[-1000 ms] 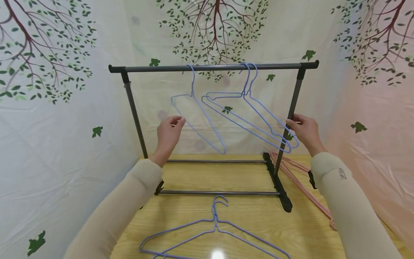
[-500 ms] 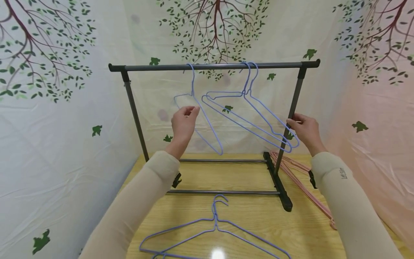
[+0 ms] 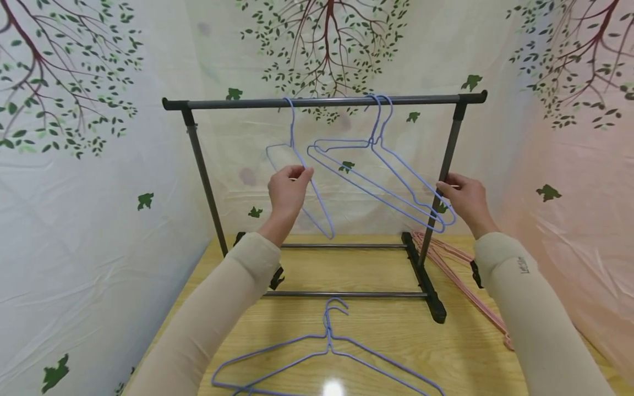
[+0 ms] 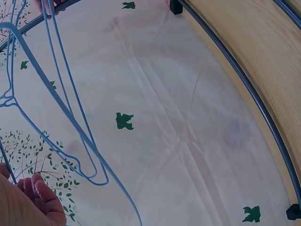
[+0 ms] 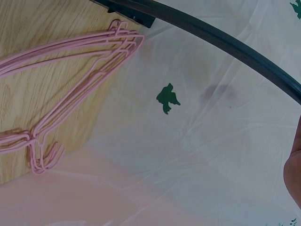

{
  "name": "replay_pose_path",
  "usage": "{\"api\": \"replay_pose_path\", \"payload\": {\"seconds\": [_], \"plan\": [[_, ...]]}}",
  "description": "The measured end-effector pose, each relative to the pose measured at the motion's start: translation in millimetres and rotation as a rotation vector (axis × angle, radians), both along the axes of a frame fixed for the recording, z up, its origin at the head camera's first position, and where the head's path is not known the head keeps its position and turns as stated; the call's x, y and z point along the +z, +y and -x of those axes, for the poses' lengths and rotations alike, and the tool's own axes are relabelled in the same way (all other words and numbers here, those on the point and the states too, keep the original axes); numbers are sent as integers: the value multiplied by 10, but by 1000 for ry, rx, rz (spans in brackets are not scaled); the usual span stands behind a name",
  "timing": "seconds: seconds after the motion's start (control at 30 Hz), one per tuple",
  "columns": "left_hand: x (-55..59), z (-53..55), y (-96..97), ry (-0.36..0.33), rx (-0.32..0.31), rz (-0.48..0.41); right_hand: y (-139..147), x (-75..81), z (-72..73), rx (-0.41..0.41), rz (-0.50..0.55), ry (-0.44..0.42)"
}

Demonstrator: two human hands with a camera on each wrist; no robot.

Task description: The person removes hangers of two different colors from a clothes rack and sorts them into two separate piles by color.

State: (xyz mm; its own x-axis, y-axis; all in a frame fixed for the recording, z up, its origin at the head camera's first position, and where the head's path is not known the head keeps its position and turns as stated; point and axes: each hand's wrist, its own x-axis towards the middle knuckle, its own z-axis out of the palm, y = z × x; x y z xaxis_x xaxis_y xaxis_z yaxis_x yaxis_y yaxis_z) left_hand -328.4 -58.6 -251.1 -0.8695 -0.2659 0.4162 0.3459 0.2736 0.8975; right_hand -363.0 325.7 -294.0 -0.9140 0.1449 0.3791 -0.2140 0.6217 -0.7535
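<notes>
A blue wire hanger [image 3: 322, 207] hangs from the top bar of a dark clothes rack [image 3: 337, 103], left of centre. My left hand [image 3: 288, 192] is at its sloping arm, thumb and fingertips pinching the wire. In the left wrist view the curled fingers of that left hand [image 4: 37, 200] show low at the left, a thin wire running in beside them. Two more blue hangers [image 3: 403, 175] hang close together further right. My right hand [image 3: 465, 198] grips the rack's right upright; the right wrist view shows only a bit of this hand [image 5: 294, 174] beside the dark post [image 5: 221, 44].
Blue hangers [image 3: 277, 346] lie overlapped on the wooden table [image 3: 342, 269] in front of the rack. A bunch of pink hangers [image 3: 463, 286] lies right of the rack's foot. Behind hangs a pale cloth [image 3: 223, 181] printed with trees and green birds.
My left hand has moved right and slightly up, from the hanger's left side to its right arm. That hanger has turned a little on the bar. The right hand stays on the upright.
</notes>
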Motion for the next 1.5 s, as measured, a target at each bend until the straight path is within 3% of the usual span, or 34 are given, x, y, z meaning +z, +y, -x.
{"api": "replay_pose_path", "payload": {"seconds": [0.4, 0.8, 1.13, 1.3, 1.5], "plan": [[87, 20, 11, 71, 5, -59, -6, -13, 16, 13, 13, -10], [179, -109, 48, 98, -79, -57, 3, 0, 11, -1, -1, -16], [101, -207, 9, 111, -149, -16, -12, 9, 7, -3, 0, -19], [18, -251, -45, 124, -158, 13, -20, 11, 9, -4, 10, -27], [-114, -294, -145, 82, -180, 36, -22, 1, 17, -4, 16, -25]]}}
